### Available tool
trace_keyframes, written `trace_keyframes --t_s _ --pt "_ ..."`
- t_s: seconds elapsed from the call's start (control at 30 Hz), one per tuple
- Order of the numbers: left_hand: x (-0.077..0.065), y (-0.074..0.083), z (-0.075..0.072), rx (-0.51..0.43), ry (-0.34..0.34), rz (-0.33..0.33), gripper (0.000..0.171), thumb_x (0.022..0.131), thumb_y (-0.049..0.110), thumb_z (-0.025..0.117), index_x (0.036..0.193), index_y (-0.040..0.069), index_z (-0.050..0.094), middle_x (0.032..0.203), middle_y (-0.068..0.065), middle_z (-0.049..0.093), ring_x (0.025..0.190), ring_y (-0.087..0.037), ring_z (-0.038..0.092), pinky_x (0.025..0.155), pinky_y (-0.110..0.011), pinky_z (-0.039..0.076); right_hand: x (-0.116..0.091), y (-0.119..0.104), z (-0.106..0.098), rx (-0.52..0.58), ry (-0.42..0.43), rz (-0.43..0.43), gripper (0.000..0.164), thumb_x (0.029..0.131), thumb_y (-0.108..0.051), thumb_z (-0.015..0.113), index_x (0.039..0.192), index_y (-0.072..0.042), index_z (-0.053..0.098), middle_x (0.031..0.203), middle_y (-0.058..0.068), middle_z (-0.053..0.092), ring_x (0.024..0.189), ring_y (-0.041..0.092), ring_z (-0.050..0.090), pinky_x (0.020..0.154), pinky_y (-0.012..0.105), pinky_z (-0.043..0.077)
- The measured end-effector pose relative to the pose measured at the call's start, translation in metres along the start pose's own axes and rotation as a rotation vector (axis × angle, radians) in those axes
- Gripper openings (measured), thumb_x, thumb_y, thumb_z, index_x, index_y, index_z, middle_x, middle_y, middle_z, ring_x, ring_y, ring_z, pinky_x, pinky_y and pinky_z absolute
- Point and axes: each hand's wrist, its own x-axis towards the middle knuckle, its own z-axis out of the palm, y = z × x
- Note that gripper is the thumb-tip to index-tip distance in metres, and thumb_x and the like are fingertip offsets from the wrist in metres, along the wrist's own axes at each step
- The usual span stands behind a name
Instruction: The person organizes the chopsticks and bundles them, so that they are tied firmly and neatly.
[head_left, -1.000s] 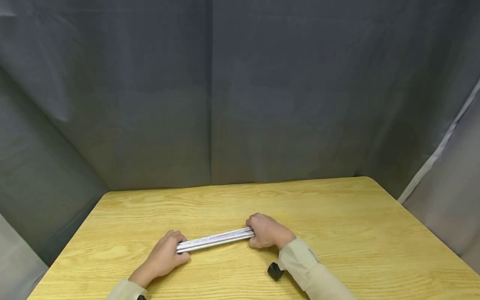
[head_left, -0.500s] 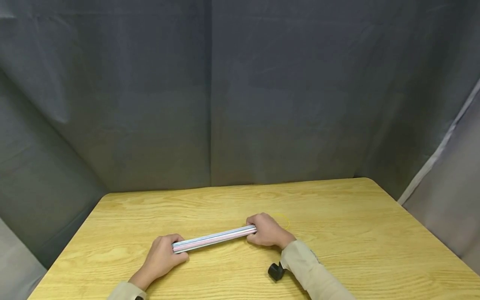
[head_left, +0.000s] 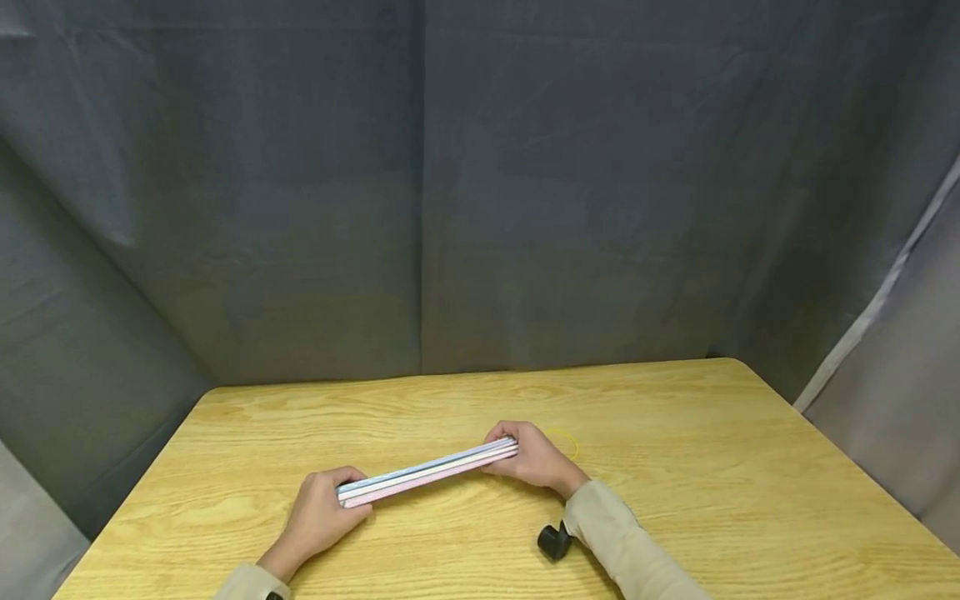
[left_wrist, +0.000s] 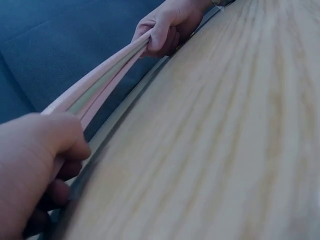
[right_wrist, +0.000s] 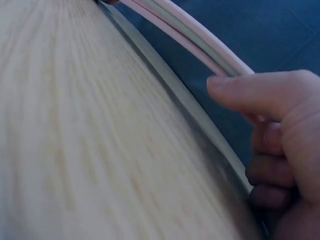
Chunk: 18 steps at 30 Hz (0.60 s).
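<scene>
Between my two hands stretches a long, narrow layered bundle [head_left: 427, 473] with pale blue, white and pink stripes. My left hand [head_left: 317, 510] grips its left end, thumb at the near side and fingers at the far side. The other end, a little higher in the head view, is held by my right hand [head_left: 531, 456] between thumb and fingers. Both wrist views show the bundle's layers [right_wrist: 192, 36] as pink with a pale green one between, bowed slightly. The ends are hidden inside the hands. What kind of thing the bundle is, I cannot tell.
A thin yellow loop [head_left: 574, 444] lies on the wooden table [head_left: 675, 467] just behind my right hand. A black device [head_left: 553, 542] sits at the right sleeve's cuff. Dark grey curtains [head_left: 480, 183] hang behind the table, with paler cloth at both sides.
The bundle has tilted and turned between the hands, so different stripes face up. Its right end has risen slightly, and the left hand has shifted a little to the left.
</scene>
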Motion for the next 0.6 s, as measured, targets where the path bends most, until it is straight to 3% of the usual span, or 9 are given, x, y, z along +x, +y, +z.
trace_keyframes --t_s 0.1,0.2,0.3,0.4,0.5,0.6 --pt "0.000 0.000 -0.001 -0.073 -0.064 0.011 0.025 0.066 -0.001 0.075 0.087 0.012 0.072 0.084 0.002 0.071 0.074 -0.005 0.060 0.068 -0.021 0.049 0.000 0.000 0.000 0.080 0.012 0.027 0.025 0.077 -0.008 0.081 0.095 -0.002 0.064 0.086 0.007 0.067 0.070 0.006 0.056 0.065 0.021 0.047" --pt "0.000 0.002 -0.004 -0.155 -0.146 0.003 0.024 0.072 0.008 0.080 0.094 0.008 0.071 0.092 -0.003 0.071 0.080 -0.007 0.062 0.072 -0.021 0.050 -0.001 0.001 -0.001 0.142 0.018 0.066 0.028 0.076 -0.005 0.081 0.097 0.001 0.063 0.086 0.007 0.066 0.069 0.008 0.056 0.062 0.021 0.046" --pt "0.001 0.003 -0.009 -0.256 -0.216 -0.062 0.037 0.072 0.019 0.085 0.103 0.004 0.069 0.101 -0.007 0.070 0.089 -0.013 0.062 0.076 -0.022 0.049 -0.001 0.003 -0.003 0.196 0.016 0.083 0.032 0.076 -0.006 0.081 0.099 0.003 0.062 0.085 0.007 0.065 0.069 0.010 0.056 0.061 0.021 0.047" --pt "0.001 0.005 -0.012 -0.375 -0.266 -0.152 0.047 0.072 0.020 0.085 0.110 0.000 0.066 0.107 -0.011 0.068 0.092 -0.015 0.060 0.077 -0.023 0.049 -0.001 0.003 -0.004 0.212 0.021 0.090 0.035 0.075 -0.009 0.083 0.100 0.003 0.061 0.085 0.006 0.065 0.068 0.010 0.056 0.061 0.022 0.047" --pt "0.001 0.008 -0.014 -0.457 -0.299 -0.238 0.049 0.074 0.020 0.084 0.113 -0.002 0.064 0.102 -0.011 0.068 0.070 -0.011 0.056 0.058 -0.022 0.047 -0.001 0.001 -0.004 0.185 0.037 0.112 0.030 0.079 -0.013 0.080 0.099 0.002 0.062 0.085 0.006 0.065 0.069 0.010 0.055 0.062 0.022 0.046" --pt "0.001 0.013 -0.015 -0.498 -0.321 -0.302 0.050 0.076 0.023 0.083 0.114 -0.002 0.062 0.083 -0.007 0.066 0.049 -0.008 0.043 0.042 -0.020 0.036 -0.002 -0.005 -0.005 0.136 0.081 0.133 0.022 0.090 -0.022 0.069 0.094 -0.001 0.063 0.084 0.003 0.060 0.071 0.011 0.050 0.066 0.023 0.043"
